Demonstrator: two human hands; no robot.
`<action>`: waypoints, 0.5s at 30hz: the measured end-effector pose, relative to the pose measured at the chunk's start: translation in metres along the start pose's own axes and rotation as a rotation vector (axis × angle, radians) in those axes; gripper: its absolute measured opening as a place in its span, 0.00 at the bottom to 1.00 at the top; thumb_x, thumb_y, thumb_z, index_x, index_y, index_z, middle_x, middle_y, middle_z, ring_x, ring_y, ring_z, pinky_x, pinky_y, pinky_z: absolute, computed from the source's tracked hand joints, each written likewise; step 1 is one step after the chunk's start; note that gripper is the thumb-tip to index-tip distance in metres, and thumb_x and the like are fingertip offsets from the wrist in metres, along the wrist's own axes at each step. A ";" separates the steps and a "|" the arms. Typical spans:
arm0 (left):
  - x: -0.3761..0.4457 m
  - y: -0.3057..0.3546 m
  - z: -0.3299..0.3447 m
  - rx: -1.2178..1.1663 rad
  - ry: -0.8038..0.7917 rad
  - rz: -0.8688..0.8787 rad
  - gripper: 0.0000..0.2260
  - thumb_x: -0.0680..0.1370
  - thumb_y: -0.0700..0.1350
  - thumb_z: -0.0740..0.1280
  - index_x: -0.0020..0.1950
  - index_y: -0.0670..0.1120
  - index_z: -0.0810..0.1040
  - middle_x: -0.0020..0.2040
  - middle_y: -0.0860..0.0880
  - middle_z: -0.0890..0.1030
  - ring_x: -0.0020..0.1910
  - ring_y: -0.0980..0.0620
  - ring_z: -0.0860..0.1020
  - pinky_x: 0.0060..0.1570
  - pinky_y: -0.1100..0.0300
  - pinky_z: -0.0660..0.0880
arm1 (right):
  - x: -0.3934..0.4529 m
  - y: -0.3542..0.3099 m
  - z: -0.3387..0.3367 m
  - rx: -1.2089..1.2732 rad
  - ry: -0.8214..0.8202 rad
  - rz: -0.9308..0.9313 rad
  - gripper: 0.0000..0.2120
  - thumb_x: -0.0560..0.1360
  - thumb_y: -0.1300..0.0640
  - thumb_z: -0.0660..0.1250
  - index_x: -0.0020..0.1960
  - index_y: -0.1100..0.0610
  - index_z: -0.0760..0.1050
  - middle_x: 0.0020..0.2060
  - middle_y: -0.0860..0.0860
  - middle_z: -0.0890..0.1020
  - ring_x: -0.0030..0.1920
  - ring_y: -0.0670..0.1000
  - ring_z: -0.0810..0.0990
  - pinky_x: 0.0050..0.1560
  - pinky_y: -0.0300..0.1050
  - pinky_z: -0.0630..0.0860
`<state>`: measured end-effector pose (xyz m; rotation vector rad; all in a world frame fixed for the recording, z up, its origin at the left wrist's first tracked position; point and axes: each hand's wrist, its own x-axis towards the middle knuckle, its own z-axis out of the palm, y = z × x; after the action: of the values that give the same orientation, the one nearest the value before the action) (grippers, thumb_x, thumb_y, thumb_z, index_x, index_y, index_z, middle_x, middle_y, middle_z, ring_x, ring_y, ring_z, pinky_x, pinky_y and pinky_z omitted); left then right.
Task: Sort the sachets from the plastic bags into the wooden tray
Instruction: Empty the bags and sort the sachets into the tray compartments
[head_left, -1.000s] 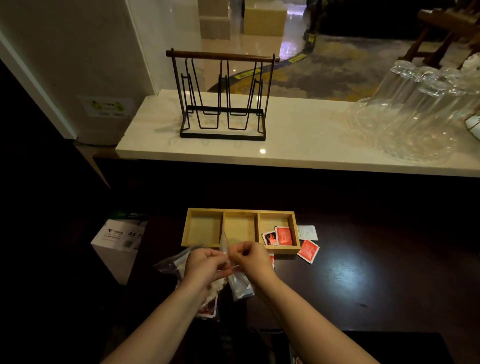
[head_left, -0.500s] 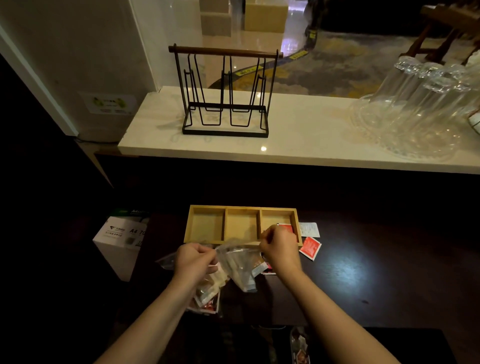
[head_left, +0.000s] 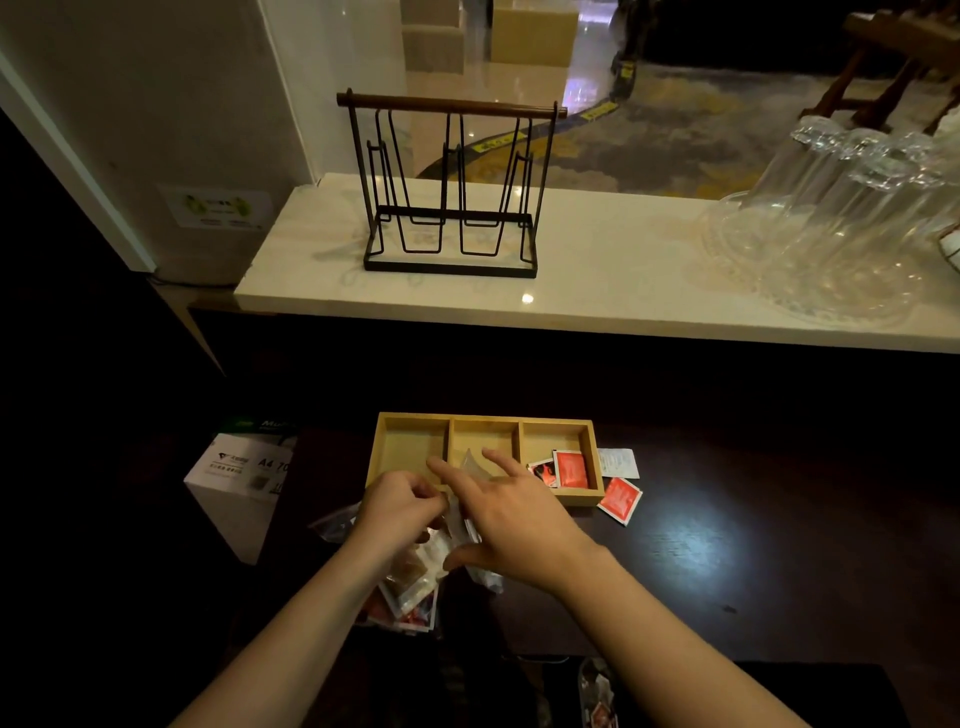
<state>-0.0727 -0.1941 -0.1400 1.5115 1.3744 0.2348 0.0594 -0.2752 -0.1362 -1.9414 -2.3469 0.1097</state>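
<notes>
A wooden tray (head_left: 410, 422) with three compartments lies on the dark table. Its right compartment holds red sachets (head_left: 570, 468); the left and middle ones look empty. My left hand (head_left: 397, 506) pinches the top of a clear plastic bag (head_left: 470, 467) just in front of the tray. My right hand (head_left: 506, 519) hovers over that bag with fingers spread, its fingertips at the bag's mouth. Under my hands lies a pile of bagged sachets (head_left: 410, 592). One red sachet (head_left: 619, 499) and a white sachet (head_left: 618, 461) lie on the table right of the tray.
A white paper box (head_left: 241, 478) stands left of the table. Behind, a marble counter (head_left: 597, 280) carries a black wire rack (head_left: 449, 187) and upturned glasses (head_left: 852, 218) on a glass tray. Another sachet bag (head_left: 597, 691) lies at the table's near edge.
My right hand let go of the bag's edge near the tray's right compartment, moved left and opened over the bag. The left hand keeps its pinch.
</notes>
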 end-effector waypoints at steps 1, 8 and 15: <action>-0.001 0.002 -0.001 0.032 -0.004 0.017 0.05 0.72 0.39 0.69 0.35 0.43 0.79 0.36 0.43 0.83 0.40 0.45 0.83 0.43 0.47 0.81 | 0.003 0.000 0.000 -0.031 0.001 0.012 0.38 0.71 0.42 0.68 0.73 0.56 0.56 0.44 0.51 0.85 0.46 0.52 0.83 0.72 0.51 0.61; -0.006 0.006 -0.004 -0.089 -0.046 0.175 0.05 0.75 0.43 0.68 0.40 0.47 0.80 0.41 0.47 0.82 0.44 0.46 0.82 0.46 0.49 0.80 | 0.022 0.015 -0.008 -0.046 0.055 0.079 0.06 0.75 0.54 0.66 0.45 0.55 0.79 0.36 0.54 0.85 0.42 0.55 0.83 0.63 0.50 0.72; 0.020 -0.046 0.005 -0.728 -0.281 -0.382 0.23 0.77 0.61 0.58 0.64 0.49 0.73 0.63 0.43 0.77 0.60 0.40 0.76 0.52 0.42 0.76 | 0.033 0.031 -0.051 0.402 0.146 0.056 0.13 0.75 0.45 0.62 0.44 0.52 0.80 0.34 0.48 0.83 0.37 0.48 0.82 0.37 0.48 0.78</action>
<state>-0.0914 -0.1890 -0.1868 0.6385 1.1443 0.2357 0.0895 -0.2375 -0.0880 -1.7523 -1.9919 0.3963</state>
